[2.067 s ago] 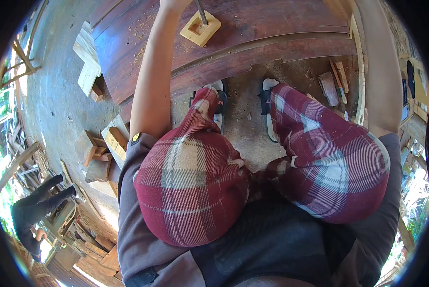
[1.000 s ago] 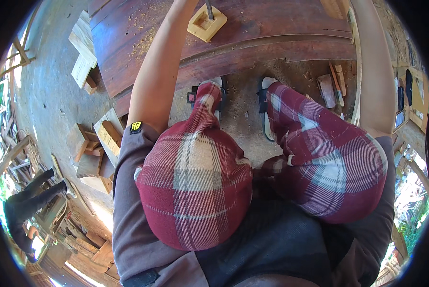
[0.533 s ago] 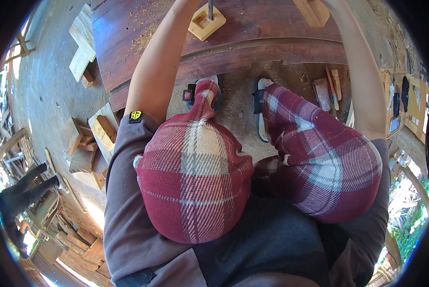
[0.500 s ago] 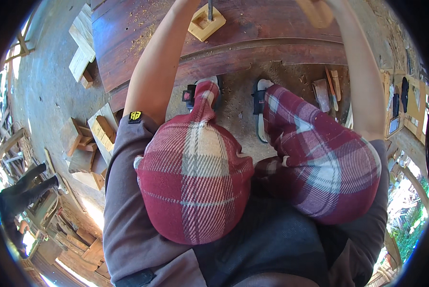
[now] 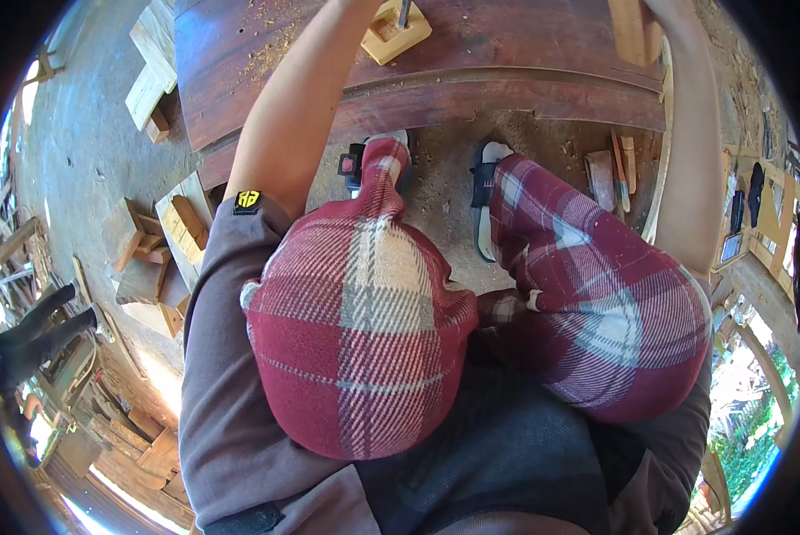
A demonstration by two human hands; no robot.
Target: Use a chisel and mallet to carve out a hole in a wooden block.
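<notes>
A small pale wooden block (image 5: 396, 29) is seen lying flat on a long dark red plank (image 5: 471, 67) at the very top of the view. A thin dark metal tool (image 5: 404, 11) stands upright in the block's hollowed middle. The left arm (image 5: 297, 116) is stretched up to the block, but the left hand is cut off by the top edge, so whether its fingers are closed or spread cannot be told. The right arm (image 5: 690, 152) is reached up along the right side. A pale flat piece of wood (image 5: 634, 31) is seen at its top end, but the right hand is also cut off there, and its hold cannot be told.

The near edge of the plank is curved across the view, just above two sandals (image 5: 485, 192) on the dusty ground (image 5: 440, 178). Little room is left between that edge and the knees in red checked trousers (image 5: 364, 339). Some hand tools (image 5: 616, 174) are laid on the ground just beside the right arm. Scrap wood blocks (image 5: 164, 245) are piled at the left, well apart from the plank. More open floor (image 5: 79, 143) is found to the left, between the pile and the plank.
</notes>
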